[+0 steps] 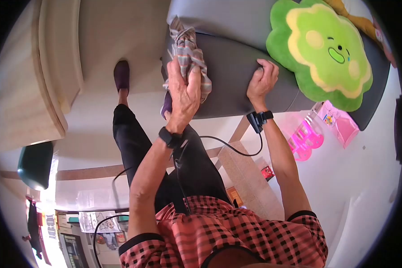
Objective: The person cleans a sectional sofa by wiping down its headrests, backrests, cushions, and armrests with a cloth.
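Observation:
A crumpled striped cloth [190, 49] lies against the left edge of a grey sofa [230, 73], in the head view. My left hand [183, 91] presses down on this cloth, fingers and thumb closed over its near part. Further right, my right hand [262, 81] rests on the sofa's seat with its fingers curled in; nothing shows in them. To the right of that hand sits a green flower-shaped cushion [299, 56] with a smiling face.
A light wooden cabinet [27, 80] stands on the left, above a dark green stool [35, 165]. Pink transparent plastic items [306, 136] and a pink box [339, 125] are by the sofa's right side. Black cables [232, 149] hang between my wrists.

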`<state>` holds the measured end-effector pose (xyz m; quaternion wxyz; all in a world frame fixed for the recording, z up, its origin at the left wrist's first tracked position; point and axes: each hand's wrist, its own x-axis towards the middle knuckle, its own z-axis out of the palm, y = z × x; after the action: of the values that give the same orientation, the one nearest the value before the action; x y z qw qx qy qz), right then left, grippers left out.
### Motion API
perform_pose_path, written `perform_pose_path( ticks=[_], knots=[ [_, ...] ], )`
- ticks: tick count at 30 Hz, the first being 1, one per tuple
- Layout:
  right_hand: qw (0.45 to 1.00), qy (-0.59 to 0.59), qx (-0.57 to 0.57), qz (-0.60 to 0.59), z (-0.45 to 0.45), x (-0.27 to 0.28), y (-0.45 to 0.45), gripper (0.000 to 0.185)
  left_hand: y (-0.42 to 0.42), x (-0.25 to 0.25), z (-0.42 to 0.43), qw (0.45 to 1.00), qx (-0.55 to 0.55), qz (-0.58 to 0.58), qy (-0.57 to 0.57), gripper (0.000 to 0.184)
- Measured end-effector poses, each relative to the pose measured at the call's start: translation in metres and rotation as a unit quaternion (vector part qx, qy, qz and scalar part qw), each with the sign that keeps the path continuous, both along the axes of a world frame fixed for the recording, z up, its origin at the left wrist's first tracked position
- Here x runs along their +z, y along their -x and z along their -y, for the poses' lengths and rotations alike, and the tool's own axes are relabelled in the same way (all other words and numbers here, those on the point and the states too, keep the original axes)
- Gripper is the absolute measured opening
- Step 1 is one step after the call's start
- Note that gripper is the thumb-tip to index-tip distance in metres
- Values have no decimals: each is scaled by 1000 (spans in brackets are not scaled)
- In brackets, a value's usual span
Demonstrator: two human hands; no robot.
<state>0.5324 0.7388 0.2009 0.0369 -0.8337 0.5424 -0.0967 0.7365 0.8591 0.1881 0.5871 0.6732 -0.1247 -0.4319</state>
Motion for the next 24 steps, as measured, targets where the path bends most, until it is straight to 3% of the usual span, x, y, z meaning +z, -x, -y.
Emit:
perform_pose_path(
  ticks=[1, 3, 7, 10, 13, 15, 16, 17, 21, 24],
  knots=[
    [1000, -3, 1, 1, 1, -1, -1, 25, -4, -8, 4, 999, 9, 39, -16, 30],
    [1000, -5, 6, -5, 2, -2, -2, 26, -13, -23, 12, 999, 1, -19, -47, 24],
    [1000, -17, 6, -1, 0, -1, -3, 26, -33, -40, 23, 996, -20, -36, -78, 26],
    [1000, -14, 11, 0, 0, -1, 0, 26, -29, -138, 19, 969, -67, 127, -199, 31],
    [1000, -6, 16, 5, 1, -2, -2, 25, -29, -215, 7, 893, -89, 432, -84, 34],
    [1000, -5, 13, 5, -1, -1, 0, 25, -35, -216, 9, 960, -95, 264, -5, 30],
    [1000, -5, 10, 6, -2, -1, 1, 25, -43, -186, 11, 991, -101, 83, -37, 29],
    [1000, -4, 9, 7, 0, -2, 1, 25, -55, -154, 13, 988, -102, -100, -66, 28],
    [1000, 7, 11, 15, 0, -5, 5, 24, -92, -78, -7, 968, -166, -159, -96, 31],
    [1000, 13, 14, 25, 0, -5, 6, 24, -105, 1, -21, 948, -189, -256, 0, 33]
  ],
)
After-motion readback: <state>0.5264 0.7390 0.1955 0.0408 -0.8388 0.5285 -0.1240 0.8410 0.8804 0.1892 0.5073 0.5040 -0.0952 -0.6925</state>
